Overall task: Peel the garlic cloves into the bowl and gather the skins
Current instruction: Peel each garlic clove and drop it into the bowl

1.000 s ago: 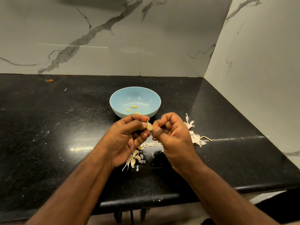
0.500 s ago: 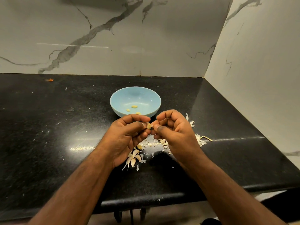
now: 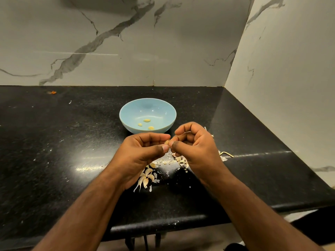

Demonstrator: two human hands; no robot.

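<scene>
Near edge: black speckled worktop (image 3: 54, 160), two bare forearms reaching in from the near side. Loose garlic skins (image 3: 146, 177) lie on the worktop just under and between the hands, with more skins (image 3: 181, 160) beneath the right hand and a thin dry stem (image 3: 227, 153) poking out on its right.

Middle: left hand (image 3: 139, 156) and right hand (image 3: 195, 149) meet above the worktop. Both have curled fingers, thumb and forefinger tips pinching one small garlic clove (image 3: 167, 142) between them. Clove mostly hidden by the fingertips; whether any skin is on it cannot be told.

Farther: light blue bowl (image 3: 126, 116) sits on the worktop just beyond the hands, upright, with three peeled cloves (image 3: 146, 120) in its bottom.

Far: small orange scrap (image 3: 52, 92) at far left of the worktop. Grey-veined marble wall (image 3: 108, 42) behind and along the right.
</scene>
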